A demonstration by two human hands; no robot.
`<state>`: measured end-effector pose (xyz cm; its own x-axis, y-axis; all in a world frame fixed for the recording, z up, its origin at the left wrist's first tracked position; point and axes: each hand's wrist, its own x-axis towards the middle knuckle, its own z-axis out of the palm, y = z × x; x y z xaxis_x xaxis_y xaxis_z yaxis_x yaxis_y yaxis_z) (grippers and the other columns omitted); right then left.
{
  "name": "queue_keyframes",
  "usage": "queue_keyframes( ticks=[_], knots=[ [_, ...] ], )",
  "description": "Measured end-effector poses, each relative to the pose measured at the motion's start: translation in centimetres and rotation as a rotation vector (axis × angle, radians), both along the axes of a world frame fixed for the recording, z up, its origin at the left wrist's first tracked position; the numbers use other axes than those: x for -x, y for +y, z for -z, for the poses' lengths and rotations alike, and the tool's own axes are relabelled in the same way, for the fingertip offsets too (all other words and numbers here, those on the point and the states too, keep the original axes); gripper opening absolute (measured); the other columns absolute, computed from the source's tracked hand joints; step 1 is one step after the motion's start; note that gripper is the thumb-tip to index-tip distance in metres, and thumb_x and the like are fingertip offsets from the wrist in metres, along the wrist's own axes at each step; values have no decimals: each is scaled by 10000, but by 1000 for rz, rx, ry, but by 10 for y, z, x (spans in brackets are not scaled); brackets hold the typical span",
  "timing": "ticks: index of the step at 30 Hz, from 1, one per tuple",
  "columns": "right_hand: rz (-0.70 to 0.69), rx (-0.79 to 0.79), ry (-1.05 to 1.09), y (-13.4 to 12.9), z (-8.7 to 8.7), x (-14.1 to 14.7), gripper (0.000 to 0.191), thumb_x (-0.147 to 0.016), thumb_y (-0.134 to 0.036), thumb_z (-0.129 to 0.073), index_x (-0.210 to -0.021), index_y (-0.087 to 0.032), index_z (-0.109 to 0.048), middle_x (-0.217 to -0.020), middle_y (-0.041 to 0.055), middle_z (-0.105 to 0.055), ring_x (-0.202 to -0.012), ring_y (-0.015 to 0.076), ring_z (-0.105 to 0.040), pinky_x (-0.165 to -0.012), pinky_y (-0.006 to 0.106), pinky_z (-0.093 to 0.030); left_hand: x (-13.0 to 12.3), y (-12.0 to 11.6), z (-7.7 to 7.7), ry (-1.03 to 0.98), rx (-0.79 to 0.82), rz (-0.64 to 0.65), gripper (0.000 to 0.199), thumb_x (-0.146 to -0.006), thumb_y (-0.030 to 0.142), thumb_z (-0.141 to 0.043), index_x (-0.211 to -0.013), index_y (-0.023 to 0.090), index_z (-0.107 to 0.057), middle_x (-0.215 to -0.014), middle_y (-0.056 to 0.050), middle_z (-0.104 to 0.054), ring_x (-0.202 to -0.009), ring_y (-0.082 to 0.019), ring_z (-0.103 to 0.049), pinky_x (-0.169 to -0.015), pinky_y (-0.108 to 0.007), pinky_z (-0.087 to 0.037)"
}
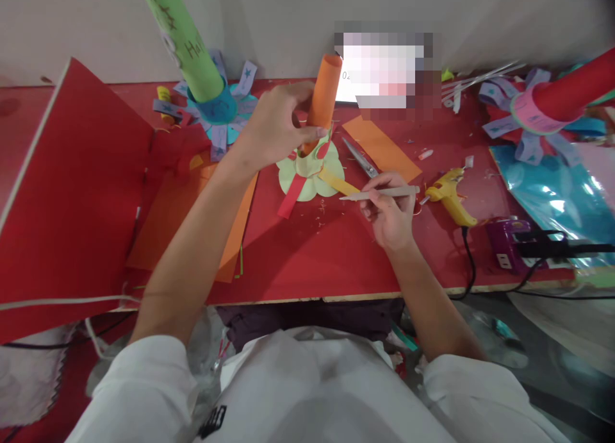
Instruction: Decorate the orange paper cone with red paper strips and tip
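My left hand (283, 119) is closed around an orange paper tube (327, 93), which stands over the middle of a pale green paper flower (289, 181). Red and yellow paper strips stick out from the flower's centre; the yellow strip (339, 181) reaches towards my right hand (390, 212). That hand pinches a pale pen-like stick (396, 192), its thin tip pointing left. Scissors (361, 158) lie just above my right hand, beside an orange paper strip (383, 149).
A yellow glue gun (449, 196) and a purple power socket (509, 241) lie at the right. Green (192, 58) and red (589, 87) paper tubes stand at the back. Orange sheets (166, 218) lie left, near an upright red board (72, 199).
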<state>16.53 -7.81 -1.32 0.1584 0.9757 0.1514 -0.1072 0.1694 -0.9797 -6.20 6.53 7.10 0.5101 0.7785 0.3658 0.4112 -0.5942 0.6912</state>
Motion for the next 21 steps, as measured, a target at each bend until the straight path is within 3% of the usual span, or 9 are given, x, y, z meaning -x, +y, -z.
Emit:
queue_keyframes(
  ticks=[6,10,13,16,21],
  knots=[
    [-1,-10,13,0,-2,1,279,-866,-491,-815,-829,-268,-653,-630,-45,-601,-472,101,-490,-405,235,-367,-14,-26,-39,-53,-194,-195,282,-821,236,-873,-893,269,-602,-979,-3,-759,-934,-264,-735,-770,-427,-581],
    [-15,-23,29,-1,0,0,293,-859,-503,-835,-834,-267,-663,-647,-40,-619,-484,99,-500,-415,232,-379,-16,-42,-48,-148,-256,-222,269,-871,203,-816,-935,291,-570,-999,16,-752,-952,-236,-719,-750,-390,-575],
    [-12,-19,25,0,1,0,274,-858,-491,-828,-826,-270,-669,-651,-39,-625,-501,106,-509,-428,236,-388,-15,-46,-34,-153,-236,-272,274,-858,240,-828,-927,296,-568,-947,6,-721,-852,-233,-686,-693,-402,-542],
    [-24,-17,39,0,1,0,266,-852,-480,-828,-826,-266,-671,-639,-40,-625,-498,105,-505,-427,235,-381,-12,-44,-9,-108,-180,-330,273,-859,327,-847,-940,312,-586,-985,5,-734,-774,-226,-657,-670,-422,-519],
    [-70,-53,60,1,2,0,248,-875,-462,-835,-845,-265,-688,-642,-41,-633,-497,97,-511,-426,222,-376,-8,-41,24,-19,-170,-340,363,-973,610,-742,-1004,276,-604,-972,0,-732,-779,-180,-623,-714,-403,-527]
  ],
)
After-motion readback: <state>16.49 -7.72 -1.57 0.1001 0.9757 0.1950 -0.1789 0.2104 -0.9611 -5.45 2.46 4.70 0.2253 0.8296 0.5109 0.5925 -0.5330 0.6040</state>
